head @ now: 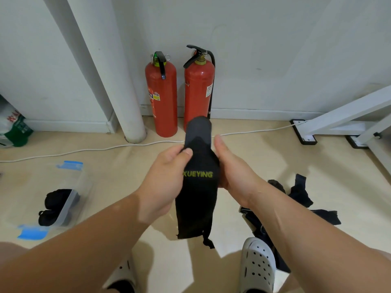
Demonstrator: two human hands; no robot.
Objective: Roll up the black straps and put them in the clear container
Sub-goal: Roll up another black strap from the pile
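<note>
A black strap [197, 199] with yellow lettering hangs in front of me, its top end sticking up and its lower end dangling above the floor. My left hand [167, 178] pinches its left edge with thumb and fingers. My right hand [230, 168] grips its right edge, thumb up. The clear container [69, 208] with blue clips sits on the floor at the left, with rolled black straps [57, 199] inside. More loose black straps [300, 199] lie in a heap on the floor at the right.
Two red fire extinguishers [163, 98] stand against the wall ahead, beside a white pipe [118, 81]. A white cable [105, 147] runs across the floor. A white table frame [342, 121] stands at the right. My white clogs [258, 265] are at the bottom.
</note>
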